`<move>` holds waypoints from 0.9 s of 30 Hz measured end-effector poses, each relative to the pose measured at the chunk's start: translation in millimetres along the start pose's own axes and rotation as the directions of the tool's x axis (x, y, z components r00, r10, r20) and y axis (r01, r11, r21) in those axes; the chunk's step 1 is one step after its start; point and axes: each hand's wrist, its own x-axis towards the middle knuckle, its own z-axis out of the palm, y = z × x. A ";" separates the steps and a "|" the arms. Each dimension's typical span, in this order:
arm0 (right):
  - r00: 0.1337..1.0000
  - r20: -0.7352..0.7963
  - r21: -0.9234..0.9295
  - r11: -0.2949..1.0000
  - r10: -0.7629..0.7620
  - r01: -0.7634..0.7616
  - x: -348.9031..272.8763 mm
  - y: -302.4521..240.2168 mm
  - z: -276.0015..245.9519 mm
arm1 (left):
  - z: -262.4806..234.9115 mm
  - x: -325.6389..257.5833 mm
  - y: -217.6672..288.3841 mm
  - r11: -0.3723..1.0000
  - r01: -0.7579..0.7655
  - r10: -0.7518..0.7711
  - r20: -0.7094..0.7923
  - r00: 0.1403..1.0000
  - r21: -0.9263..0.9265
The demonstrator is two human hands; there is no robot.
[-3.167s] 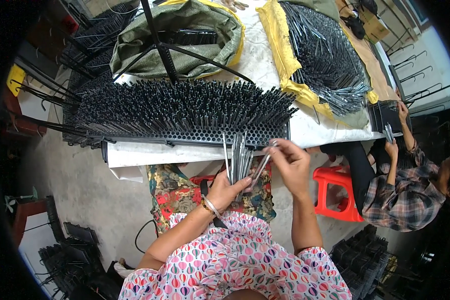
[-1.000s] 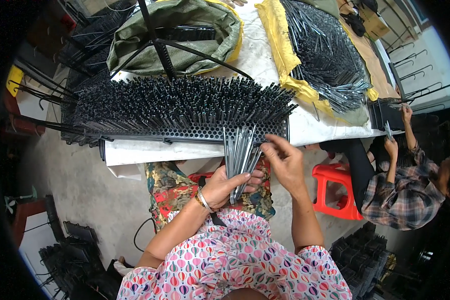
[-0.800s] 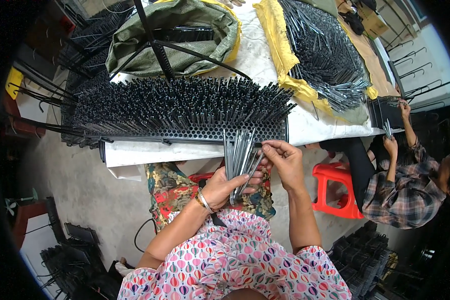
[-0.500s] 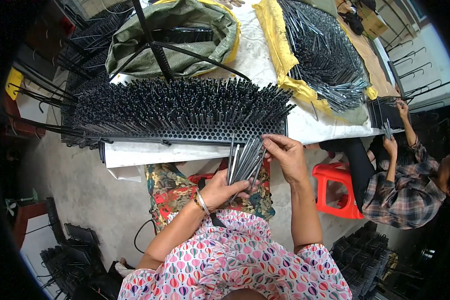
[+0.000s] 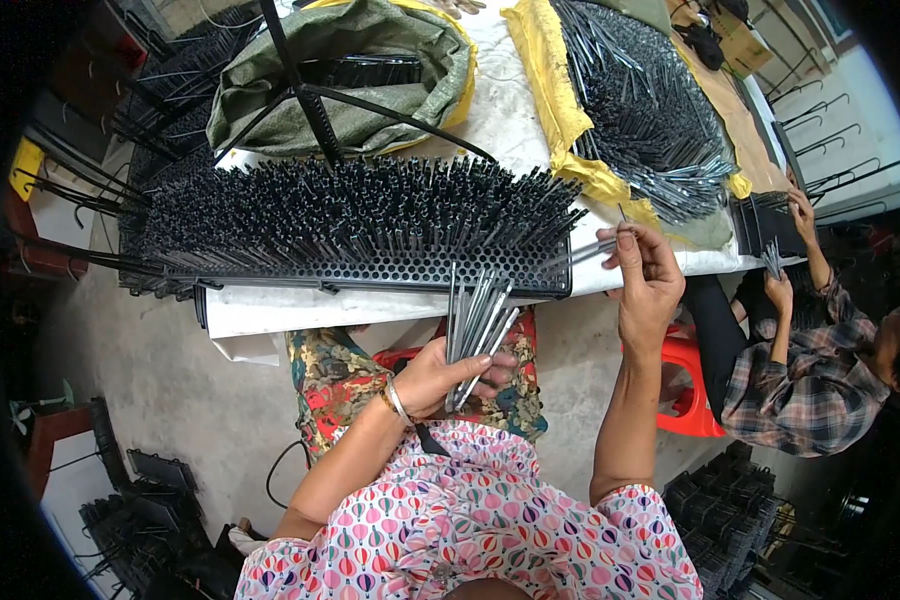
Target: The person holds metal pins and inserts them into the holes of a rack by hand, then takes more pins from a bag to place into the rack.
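Workroom, grey concrete floor [image 5: 200,365], one white-covered table [image 5: 505,75] ahead of both hands.

Item: bundle of slim metal rods [image 5: 480,318], one; roughly a dozen or more rods, overlapping, so no exact count. Held in the left hand [image 5: 432,382], thumb closed across it, fingers curled beneath; the rods fan upward from the grip.

Item: right hand [image 5: 650,278], one; thumb and fingertips pinched together on blurred rod lengths [image 5: 590,253], at least one, number not readable. Remaining fingers loosely bent.

Change: half a second ago the right hand was at the bundle's tips; now it is up and to the right, well apart from the left hand. The bundle is therefore supported by the left hand alone.

Item: black perforated tray [image 5: 390,271], one, just beyond the left hand; its near strip of holes shows bare. Standing dark rods [image 5: 350,210] crowd behind that strip, too many to count.

Sacks, two: green sack [image 5: 245,90], farther off, ahead and left of the left hand; yellow-edged sack [image 5: 552,95], heaped with rods, beyond the right hand.

Red stool [image 5: 690,424], one, beside the right forearm. Co-worker [image 5: 800,400], one, farther right, plaid shirt, also holding rods.
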 end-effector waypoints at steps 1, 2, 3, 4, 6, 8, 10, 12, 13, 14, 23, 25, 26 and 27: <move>0.995 0.008 -0.017 0.995 -0.098 0.098 3.9 1.2 2.0 | 2.8 2.2 -1.1 0.999 -0.014 0.013 -0.032 0.999 -0.049; 0.981 0.017 -0.033 0.980 -0.195 0.195 7.9 3.4 3.4 | 4.5 3.9 -2.2 0.995 -0.030 0.023 -0.066 0.998 -0.097; 0.974 0.052 -0.033 0.974 -0.223 0.224 12.2 10.5 3.9 | 4.0 5.6 -3.7 0.999 -0.016 0.013 -0.080 0.997 -0.037; 0.973 0.052 -0.033 0.974 -0.223 0.225 15.2 14.9 4.9 | 4.6 5.6 -3.8 0.999 -0.017 0.014 -0.080 0.997 -0.036; 0.952 0.101 -0.068 0.952 -0.290 0.297 19.2 20.2 7.0 | 7.4 4.2 -1.2 0.997 -0.012 0.007 -0.067 0.998 -0.080; 0.953 0.095 -0.071 0.953 -0.287 0.294 20.6 20.9 7.9 | 8.1 2.9 -0.4 0.995 -0.002 -0.004 -0.058 0.998 -0.104; 0.935 0.147 -0.076 0.939 -0.322 0.335 22.0 22.2 7.4 | 8.4 1.6 0.0 0.992 0.009 -0.015 -0.048 0.999 -0.127; 0.934 0.163 -0.070 0.940 -0.318 0.333 23.6 28.7 7.8 | 9.5 0.8 -0.2 0.981 0.042 -0.052 -0.049 0.997 -0.187; 0.932 0.180 -0.065 0.941 -0.315 0.331 23.7 31.2 7.5 | 11.0 0.4 0.6 0.981 0.043 -0.053 -0.048 0.997 -0.187; 0.932 0.179 -0.065 0.942 -0.314 0.330 23.1 31.9 7.2 | 13.0 -0.1 2.1 0.978 0.048 -0.057 -0.040 0.998 -0.202; 0.726 0.308 -0.399 0.609 -0.615 0.685 21.0 26.1 20.1 | 15.1 2.0 0.5 0.984 -0.017 -0.002 -0.103 0.995 -0.176; 0.680 0.345 -0.467 0.510 -0.647 0.723 19.9 25.7 22.3 | 16.1 2.5 0.9 0.986 -0.023 0.008 -0.092 0.996 -0.167; 0.694 0.360 -0.510 0.491 -0.624 0.706 17.7 23.4 22.9 | 15.9 3.4 0.3 0.983 -0.015 -0.004 -0.100 0.995 -0.184; 0.694 0.360 -0.509 0.492 -0.624 0.707 15.7 23.0 24.3 | 15.3 3.8 -0.1 0.979 -0.008 -0.015 -0.111 0.994 -0.202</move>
